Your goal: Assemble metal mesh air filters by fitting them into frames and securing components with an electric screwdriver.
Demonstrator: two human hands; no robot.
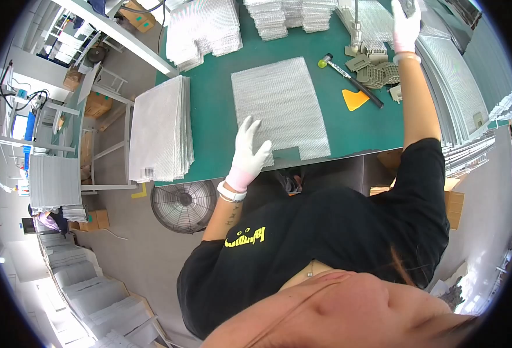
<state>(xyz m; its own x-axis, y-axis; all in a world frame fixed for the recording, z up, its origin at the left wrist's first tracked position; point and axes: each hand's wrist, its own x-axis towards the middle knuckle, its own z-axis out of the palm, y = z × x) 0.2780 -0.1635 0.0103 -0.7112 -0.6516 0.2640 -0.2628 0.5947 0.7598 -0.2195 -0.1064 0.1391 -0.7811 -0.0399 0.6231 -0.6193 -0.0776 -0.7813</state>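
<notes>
My left hand (248,152), in a white glove, has its fingers spread at the near left corner of a silvery mesh sheet (280,107). The sheet lies flat on the green table and has a notch in its near edge. My right hand (406,29), gloved too, reaches to the far right. Between its thumb and fingers is a small grey thing, cut off by the picture's upper edge and too unclear to name. Nearest below that arm are a pile of small grey metal brackets (373,74), a hammer (350,80) with a black handle and a yellow scraper (355,100).
Stacked mesh sheets stand at the table's left (160,127) and along its back (204,29). A metal post (356,32) rises behind the brackets. Large panels (456,81) lean at the right. A floor fan (184,207) stands below the table's near left edge.
</notes>
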